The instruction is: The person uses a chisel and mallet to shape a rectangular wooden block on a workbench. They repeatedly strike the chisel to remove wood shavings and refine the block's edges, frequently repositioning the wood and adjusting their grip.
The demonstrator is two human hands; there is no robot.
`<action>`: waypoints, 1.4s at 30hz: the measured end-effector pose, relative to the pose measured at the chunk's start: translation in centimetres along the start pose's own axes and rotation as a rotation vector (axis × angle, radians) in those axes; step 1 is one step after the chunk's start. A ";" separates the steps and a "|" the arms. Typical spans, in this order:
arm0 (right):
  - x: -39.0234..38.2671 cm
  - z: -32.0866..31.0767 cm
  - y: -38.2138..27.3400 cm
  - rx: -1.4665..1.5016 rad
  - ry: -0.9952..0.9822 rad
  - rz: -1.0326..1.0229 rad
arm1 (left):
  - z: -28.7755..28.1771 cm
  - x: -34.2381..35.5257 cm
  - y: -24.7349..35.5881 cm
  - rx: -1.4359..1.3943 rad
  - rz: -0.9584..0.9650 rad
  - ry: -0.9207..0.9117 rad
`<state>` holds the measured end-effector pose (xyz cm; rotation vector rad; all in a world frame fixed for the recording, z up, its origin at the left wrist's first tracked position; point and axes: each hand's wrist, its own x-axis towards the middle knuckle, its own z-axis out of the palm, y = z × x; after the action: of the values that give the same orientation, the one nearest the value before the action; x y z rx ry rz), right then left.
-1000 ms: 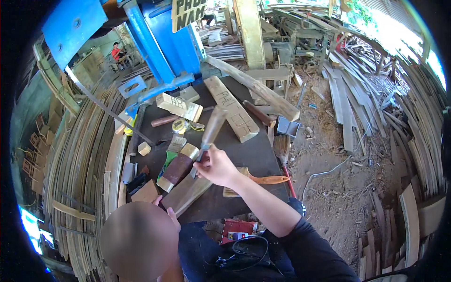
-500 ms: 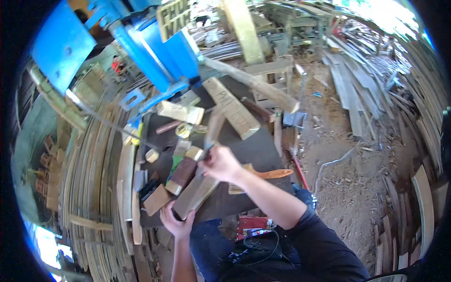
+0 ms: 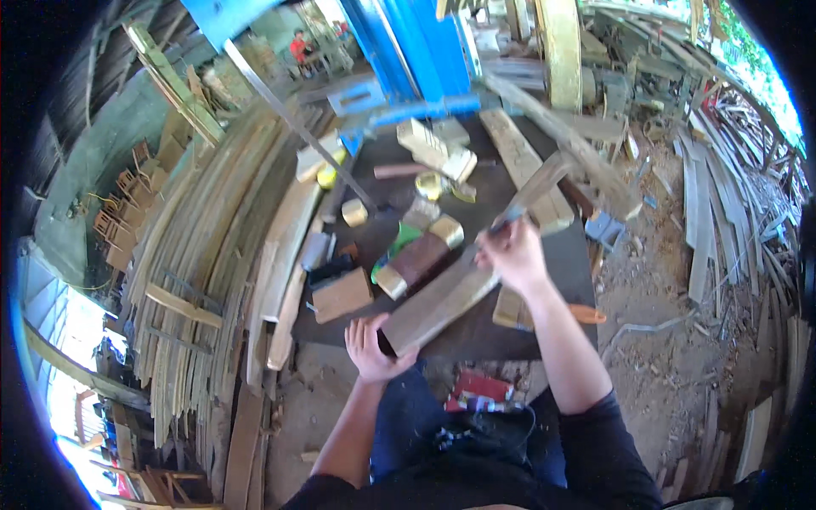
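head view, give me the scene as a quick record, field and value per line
Left hand: holds near end of wooden block
Right hand: grips wooden-handled tool, handle pointing away from person
On dark table: maroon-wrapped block, tape measure, orange-handled brush
Beyond table: blue metal frame
Left side: stacked planks

At the counter's (image 3: 568, 259) near edge, the left hand (image 3: 376, 350) grips the end of a wooden block (image 3: 438, 302), while the right hand (image 3: 514, 255) holds a wooden-handled tool (image 3: 541, 185) above it, a brush (image 3: 513, 308) lying by the right edge and a tape measure (image 3: 429, 185) toward the far edge.
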<state>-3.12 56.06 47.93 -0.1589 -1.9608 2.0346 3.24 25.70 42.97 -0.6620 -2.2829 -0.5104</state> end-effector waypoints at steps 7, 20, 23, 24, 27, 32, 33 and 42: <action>-2.4 4.3 -1.4 -0.013 -0.193 0.060 | 0.1 0.4 0.1 -0.002 0.060 0.059; -1.4 1.9 -1.5 -0.022 -0.005 -0.187 | 0.0 0.4 -0.2 0.004 0.069 0.111; -1.3 1.7 -1.8 0.042 -0.068 -0.203 | 0.0 0.6 -0.4 -0.029 0.062 0.105; -1.2 1.7 -1.2 0.141 -0.052 -0.212 | 0.0 0.5 -0.3 -0.043 0.047 0.092; -2.3 1.6 -2.2 0.611 -0.277 0.049 | 0.0 0.5 -0.5 -0.043 0.045 0.110; -2.0 1.1 -1.1 0.146 -0.046 -0.008 | -0.3 0.6 -0.4 -0.059 0.046 0.111; -1.3 0.4 -0.9 0.043 -0.011 -0.044 | -0.3 0.6 -0.3 -0.063 0.042 0.111; 1.0 -0.5 -1.2 -0.327 0.088 -0.156 | 0.1 0.6 -0.3 -0.054 0.038 0.108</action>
<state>-3.74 56.86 49.24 -0.1586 -2.1631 1.5758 2.66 25.66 43.30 -0.6866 -2.1583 -0.5769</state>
